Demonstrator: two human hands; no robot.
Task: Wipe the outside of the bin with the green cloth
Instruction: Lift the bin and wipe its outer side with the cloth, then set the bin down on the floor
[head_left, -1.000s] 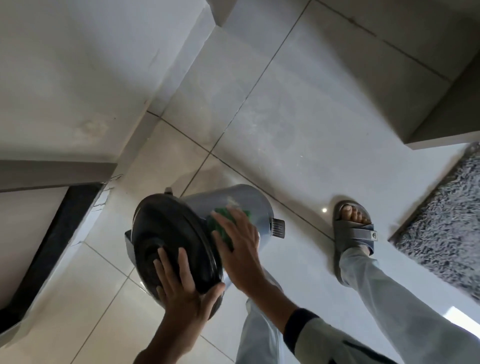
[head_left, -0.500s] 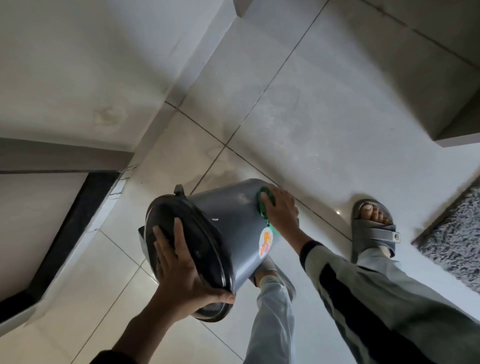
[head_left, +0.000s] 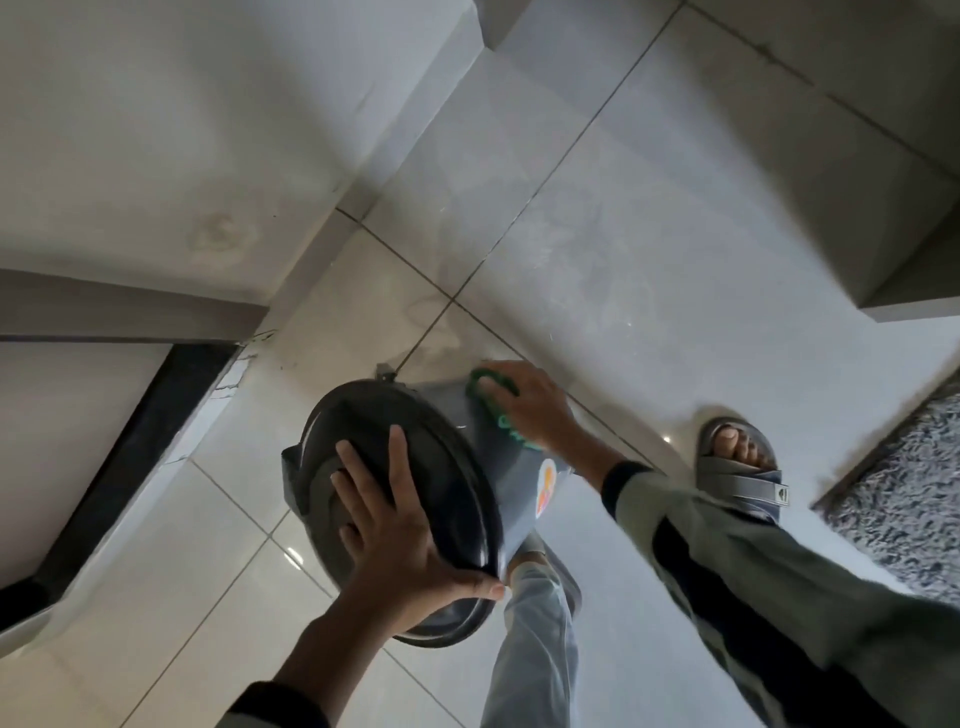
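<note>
A grey round bin (head_left: 511, 475) with a dark lid (head_left: 395, 467) is held tilted above the tiled floor, lid toward me. My left hand (head_left: 400, 525) lies spread on the lid, thumb hooked over its lower edge, gripping the bin. My right hand (head_left: 524, 408) presses the green cloth (head_left: 493, 402) flat against the far upper side of the bin's wall. A round sticker (head_left: 545, 488) shows on the wall below the cloth.
White wall and skirting (head_left: 171, 156) stand at the left, with a black threshold strip (head_left: 140, 441). My sandalled foot (head_left: 743, 457) rests on the tiles at the right, beside a grey shaggy mat (head_left: 904, 499). A step edge (head_left: 914, 291) juts in at upper right.
My right hand has slid the cloth across the bin's wall, from near the lid to the far side. The bin has turned, so the sticker shows. My left hand stays on the lid.
</note>
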